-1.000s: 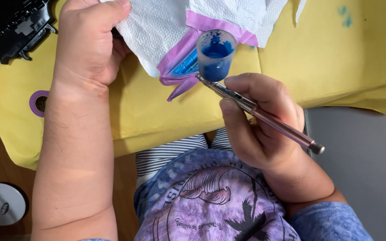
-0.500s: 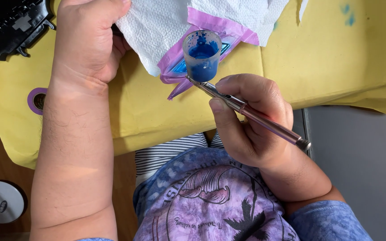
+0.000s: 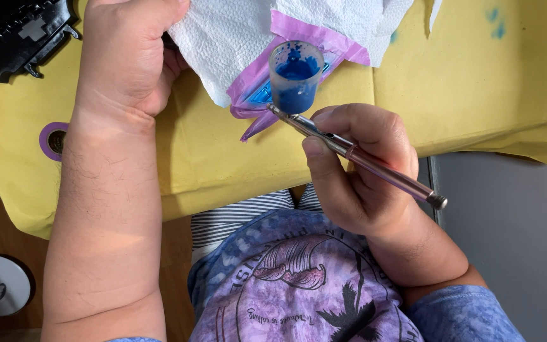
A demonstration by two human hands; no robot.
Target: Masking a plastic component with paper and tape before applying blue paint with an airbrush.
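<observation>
Upper left of the frame: a black plastic part [image 3: 23,31] lies on the yellow-covered desk [image 3: 476,82]. Beside it, the left hand [image 3: 131,54] presses on a white paper towel [image 3: 223,38], fingers curled over its edge. Centre: the right hand [image 3: 356,168] grips a metal airbrush [image 3: 362,158], its cup [image 3: 294,76] holding blue paint, the tip over purple masking tape [image 3: 254,104].

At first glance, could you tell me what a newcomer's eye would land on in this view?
The small clear cup of vivid blue paint, top centre, mounted on the slim metal airbrush that the right hand holds like a pen. Behind it, white paper towel and purple tape cover something on the yellow paper, with the left hand pressed beside them.
</observation>
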